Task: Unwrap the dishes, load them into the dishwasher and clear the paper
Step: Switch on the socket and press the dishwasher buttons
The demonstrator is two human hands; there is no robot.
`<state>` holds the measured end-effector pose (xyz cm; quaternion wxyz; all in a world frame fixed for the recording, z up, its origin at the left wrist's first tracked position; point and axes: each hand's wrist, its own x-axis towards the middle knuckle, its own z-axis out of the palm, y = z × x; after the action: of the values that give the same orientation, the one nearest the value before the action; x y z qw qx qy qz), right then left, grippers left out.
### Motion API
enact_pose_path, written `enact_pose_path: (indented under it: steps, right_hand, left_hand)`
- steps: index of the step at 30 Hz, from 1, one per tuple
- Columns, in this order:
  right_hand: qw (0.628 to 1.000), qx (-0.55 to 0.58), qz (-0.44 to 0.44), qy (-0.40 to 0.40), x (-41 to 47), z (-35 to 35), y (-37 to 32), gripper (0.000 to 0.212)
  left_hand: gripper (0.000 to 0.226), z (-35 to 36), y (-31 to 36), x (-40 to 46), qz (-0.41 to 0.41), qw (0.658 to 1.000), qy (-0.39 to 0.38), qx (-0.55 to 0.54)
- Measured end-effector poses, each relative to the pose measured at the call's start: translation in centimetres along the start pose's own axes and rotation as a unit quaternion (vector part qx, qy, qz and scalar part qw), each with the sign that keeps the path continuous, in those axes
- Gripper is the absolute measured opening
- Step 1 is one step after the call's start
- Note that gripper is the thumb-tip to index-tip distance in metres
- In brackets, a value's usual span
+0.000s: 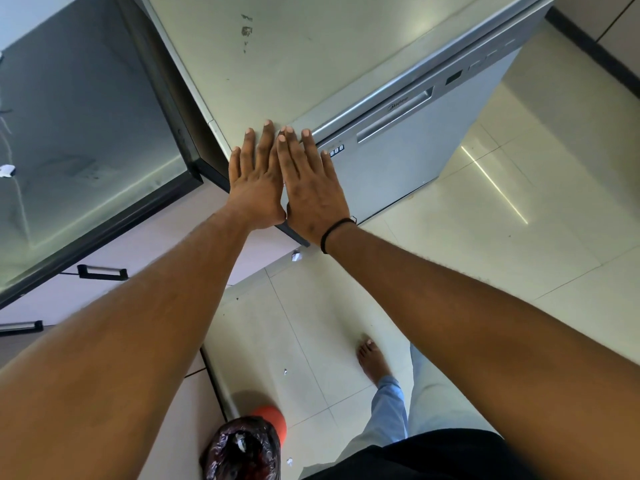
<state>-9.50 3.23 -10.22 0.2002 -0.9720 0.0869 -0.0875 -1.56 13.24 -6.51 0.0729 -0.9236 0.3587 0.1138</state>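
Over the dishwasher (398,161), both hands lay flat, side by side.
Left hand (254,181) and right hand (311,185) held nothing, fingers straight, index fingers overlapping; the closed door sat just beyond the right fingertips, a lined bin (244,448) stood on the floor below the left forearm, and paper scraps (295,257) lay under the wrists.

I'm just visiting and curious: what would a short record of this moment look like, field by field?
left hand: flat, fingers straight, held out over the dishwasher's corner
right hand: flat beside it, fingers overlapping the left's
dishwasher: door closed
paper scraps: small bits on the floor
bin: orange, dark bag inside
dishes: none in view
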Motion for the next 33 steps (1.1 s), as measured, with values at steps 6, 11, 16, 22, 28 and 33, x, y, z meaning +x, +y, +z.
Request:
enact_pose_path:
  steps: [6,11,16,22,28,33]
  right_hand:
    - [0.999,-0.027,0.033,0.004,0.0,1.3,-0.8,0.097]
    - [0.998,-0.037,0.041,-0.010,0.0,1.5,-0.9,0.102]
    - [0.999,-0.004,0.036,-0.004,-0.8,1.4,-0.4,0.104]
    - [0.970,0.080,0.215,-0.081,-5.9,3.1,6.0,0.098]
    - [0.966,0.072,0.225,-0.109,-4.5,1.4,12.4,0.093]
    - [0.978,0.049,0.176,-0.099,-2.4,0.4,13.4,0.094]
  left_hand:
    - [0.137,-0.1,0.1,-0.1,0.004,1.000,-0.001,0.007]
    - [0.140,-0.1,0.3,-0.1,0.002,1.000,-0.007,0.012]
    - [0.143,-0.2,0.3,-0.1,-0.003,1.000,-0.009,-0.007]
    - [0.134,0.1,0.4,-0.2,-0.016,0.999,0.028,-0.022]
    - [0.134,0.6,0.6,0.1,-0.023,0.999,0.041,-0.016]
    - [0.133,0.6,0.8,0.0,-0.031,0.998,0.048,-0.015]
